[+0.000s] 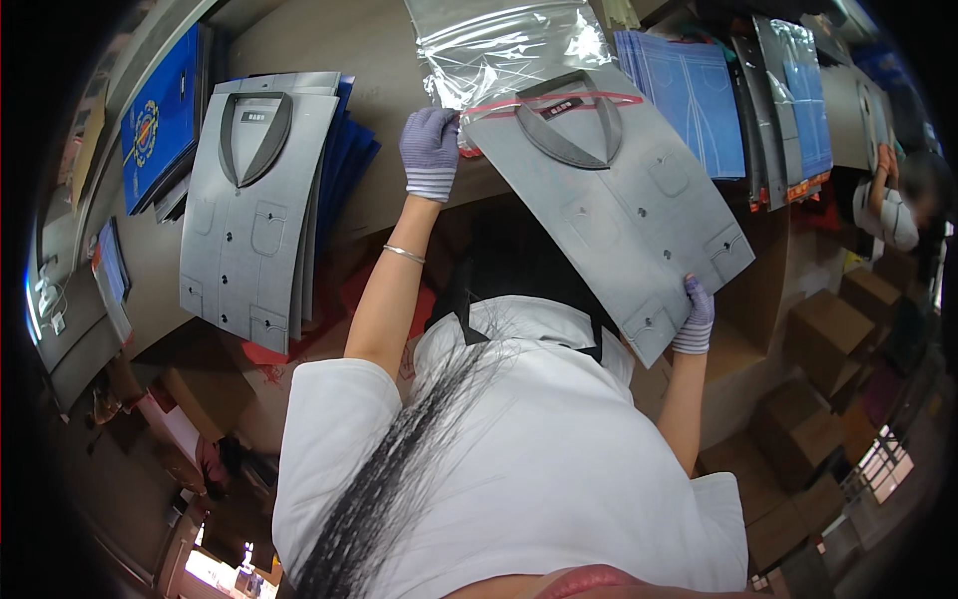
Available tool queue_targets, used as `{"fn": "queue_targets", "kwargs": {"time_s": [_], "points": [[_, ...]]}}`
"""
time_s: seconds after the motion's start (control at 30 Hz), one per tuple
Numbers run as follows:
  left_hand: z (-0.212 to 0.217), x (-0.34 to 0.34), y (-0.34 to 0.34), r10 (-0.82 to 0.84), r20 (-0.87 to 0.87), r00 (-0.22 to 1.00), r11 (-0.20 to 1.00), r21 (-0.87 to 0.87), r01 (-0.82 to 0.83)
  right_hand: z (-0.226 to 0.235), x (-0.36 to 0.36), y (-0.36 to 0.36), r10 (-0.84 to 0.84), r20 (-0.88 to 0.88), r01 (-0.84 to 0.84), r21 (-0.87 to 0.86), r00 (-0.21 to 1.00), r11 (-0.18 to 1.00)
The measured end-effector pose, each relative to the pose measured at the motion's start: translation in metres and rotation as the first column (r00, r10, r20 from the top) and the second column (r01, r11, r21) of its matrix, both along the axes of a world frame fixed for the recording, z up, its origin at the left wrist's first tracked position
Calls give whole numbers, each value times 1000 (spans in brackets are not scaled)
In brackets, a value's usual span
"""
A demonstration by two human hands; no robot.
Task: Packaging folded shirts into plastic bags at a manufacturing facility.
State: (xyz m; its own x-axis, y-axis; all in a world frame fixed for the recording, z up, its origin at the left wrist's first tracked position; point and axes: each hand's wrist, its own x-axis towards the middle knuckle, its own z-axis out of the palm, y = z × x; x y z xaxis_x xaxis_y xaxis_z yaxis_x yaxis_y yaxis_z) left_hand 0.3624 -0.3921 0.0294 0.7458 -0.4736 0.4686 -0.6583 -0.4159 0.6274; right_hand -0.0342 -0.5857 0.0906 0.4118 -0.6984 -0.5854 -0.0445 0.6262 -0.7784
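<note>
A grey flat folder printed like a buttoned shirt [639,205], with a raised dark collar, lies slanted in front of me. Its collar end meets the mouth of a transparent plastic bag [509,45] edged with a red strip, and the strip crosses over the collar. My left hand [429,150], in a purple knitted glove with striped cuff, is closed on the bag's edge at the left of the mouth. Gloved the same way, my right hand [696,317] grips the folder's lower right edge, its thumb on top and the other fingers hidden underneath.
To the left stands a stack of similar grey shirt folders [239,210] with blue ones behind, beside a blue printed folder [160,120]. Blue shirt-printed folders [689,100] and bagged ones [798,100] lie right. Cardboard boxes [828,334] and another person [886,205] are at far right.
</note>
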Motion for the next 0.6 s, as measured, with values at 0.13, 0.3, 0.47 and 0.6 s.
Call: {"fn": "queue_targets", "kwargs": {"time_s": [0.13,0.3,0.47,0.6], "points": [[4,-9,-1,-1,-27,1000,999,-50,0,-2,13,17,-79,27,77,55,996,995],[11,-32,-6,-45,-161,986,993,-118,26,-19,25,43,-121,43,121,2,992,993],[-4,-26,-10,-331,-873,357,798,-461,-388,-46,49,62,0,44,-5,113,999,994],[-44,28,-22,-132,-990,46,932,-140,-336,-67,51,56,415,-59,-352,432,908,830]]}}
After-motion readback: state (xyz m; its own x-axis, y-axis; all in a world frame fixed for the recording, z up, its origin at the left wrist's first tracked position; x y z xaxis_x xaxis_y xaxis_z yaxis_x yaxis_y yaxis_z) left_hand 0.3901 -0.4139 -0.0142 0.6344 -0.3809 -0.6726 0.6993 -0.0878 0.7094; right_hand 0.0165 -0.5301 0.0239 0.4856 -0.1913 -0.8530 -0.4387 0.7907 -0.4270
